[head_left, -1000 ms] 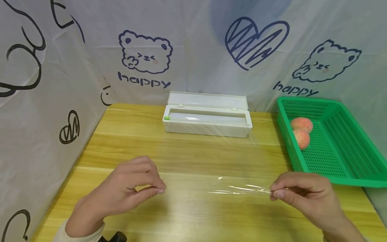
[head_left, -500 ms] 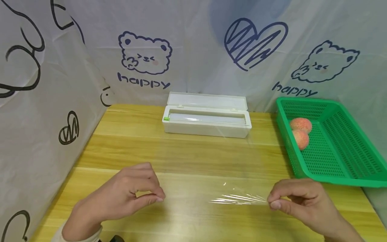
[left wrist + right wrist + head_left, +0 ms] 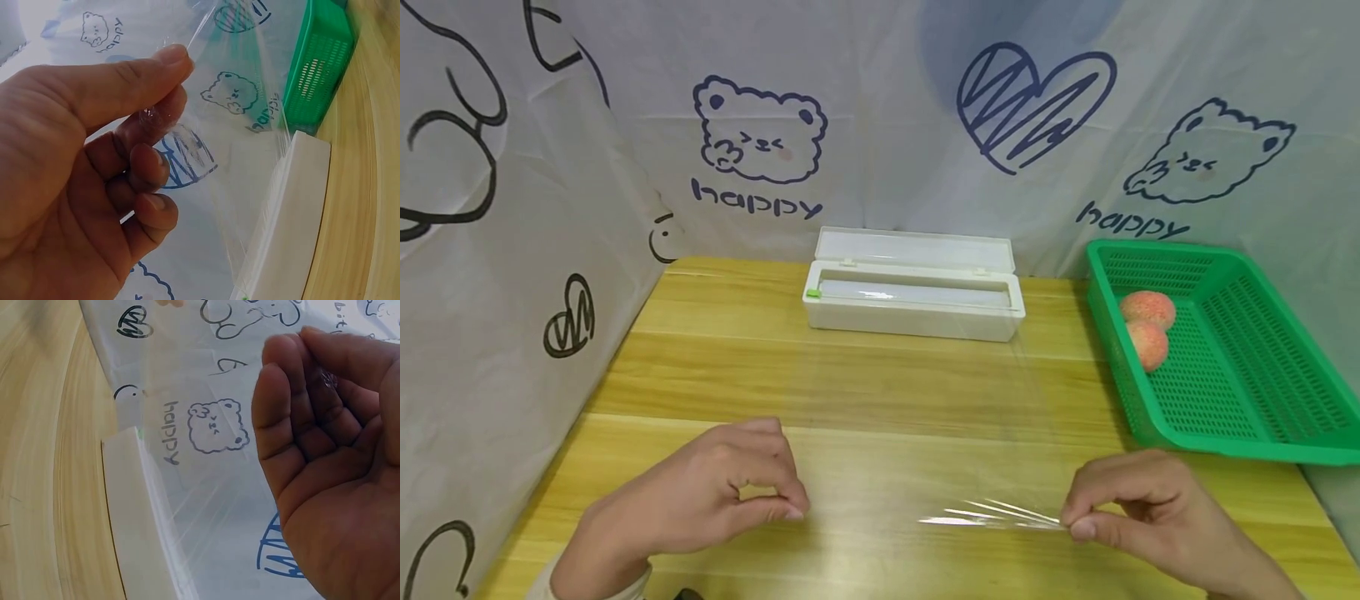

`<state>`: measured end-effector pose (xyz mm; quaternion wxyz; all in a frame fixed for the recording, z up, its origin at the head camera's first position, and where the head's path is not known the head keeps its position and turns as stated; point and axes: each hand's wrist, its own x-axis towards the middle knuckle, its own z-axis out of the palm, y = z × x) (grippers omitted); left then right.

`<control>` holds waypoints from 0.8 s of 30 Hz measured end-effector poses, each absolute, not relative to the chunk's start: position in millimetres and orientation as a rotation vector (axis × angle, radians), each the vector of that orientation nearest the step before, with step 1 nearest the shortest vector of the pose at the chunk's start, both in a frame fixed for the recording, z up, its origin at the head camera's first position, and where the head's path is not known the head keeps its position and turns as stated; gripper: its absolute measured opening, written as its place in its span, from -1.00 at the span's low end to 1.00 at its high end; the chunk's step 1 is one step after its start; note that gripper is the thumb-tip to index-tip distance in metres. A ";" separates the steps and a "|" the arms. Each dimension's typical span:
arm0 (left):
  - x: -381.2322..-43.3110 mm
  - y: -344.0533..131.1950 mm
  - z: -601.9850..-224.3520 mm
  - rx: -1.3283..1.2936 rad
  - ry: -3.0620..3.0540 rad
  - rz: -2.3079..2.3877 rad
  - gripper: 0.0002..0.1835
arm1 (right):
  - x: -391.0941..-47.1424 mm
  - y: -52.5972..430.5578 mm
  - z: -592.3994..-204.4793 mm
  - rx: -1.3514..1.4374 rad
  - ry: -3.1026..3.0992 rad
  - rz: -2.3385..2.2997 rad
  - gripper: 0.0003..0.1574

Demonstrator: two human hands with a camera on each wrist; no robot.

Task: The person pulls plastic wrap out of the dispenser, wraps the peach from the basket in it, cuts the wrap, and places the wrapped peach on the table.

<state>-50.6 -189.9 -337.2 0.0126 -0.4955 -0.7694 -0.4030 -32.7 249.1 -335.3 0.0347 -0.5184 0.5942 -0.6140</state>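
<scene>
A sheet of clear plastic wrap (image 3: 992, 512) stretches from a white dispenser box (image 3: 917, 321) toward the front of the table. My left hand (image 3: 707, 487) pinches its near left corner between thumb and index finger; the left wrist view shows a crumpled bit of film at those fingertips. At the near right corner, my right hand (image 3: 1150, 517) pinches the wrap, and bright creases run from its fingertips. The box lid (image 3: 917, 248) stands raised at the back. Inside lies the roll (image 3: 917, 293), with a small green piece (image 3: 813, 293) at the box's left end.
On the right stands a green basket (image 3: 1247, 350) with two peaches (image 3: 1148, 310) at its left side. The wooden table (image 3: 700, 367) meets cloth-covered walls (image 3: 880, 150) at the back and left, printed with bears and hearts.
Both hands have moved a little toward the front of the table, drawing the wrap further from the box. The box and basket have stayed in place.
</scene>
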 end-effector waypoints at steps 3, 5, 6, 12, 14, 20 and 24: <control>-49.6 -190.2 -336.2 -1.544 -2.446 -1.272 -0.82 | -32.9 250.6 -336.3 -1.601 1.834 -1.831 -0.62; -49.4 -190.7 -335.6 -1.550 -2.463 -1.275 -0.83 | -33.3 250.7 -337.4 -1.607 1.812 -1.817 -0.62; -49.3 -190.8 -335.4 -1.557 -2.465 -1.278 -0.83 | -33.5 250.8 -338.0 -1.610 1.798 -1.815 -0.62; -47.3 -190.7 -335.2 -1.515 -2.572 -1.312 -0.78 | -33.6 251.3 -341.1 -1.612 1.748 -1.815 -0.63; -47.5 -190.7 -336.2 -1.529 -2.578 -1.313 -0.81 | -33.4 251.4 -341.9 -1.611 1.749 -1.803 -0.64; -50.6 -191.7 -340.4 -1.646 -2.538 -1.268 -0.96 | -33.3 254.0 -347.4 -1.588 1.801 -1.713 -0.61; -51.7 -192.0 -344.0 -1.634 -2.637 -1.240 -0.94 | -34.1 257.0 -356.1 -1.545 1.852 -1.634 -0.51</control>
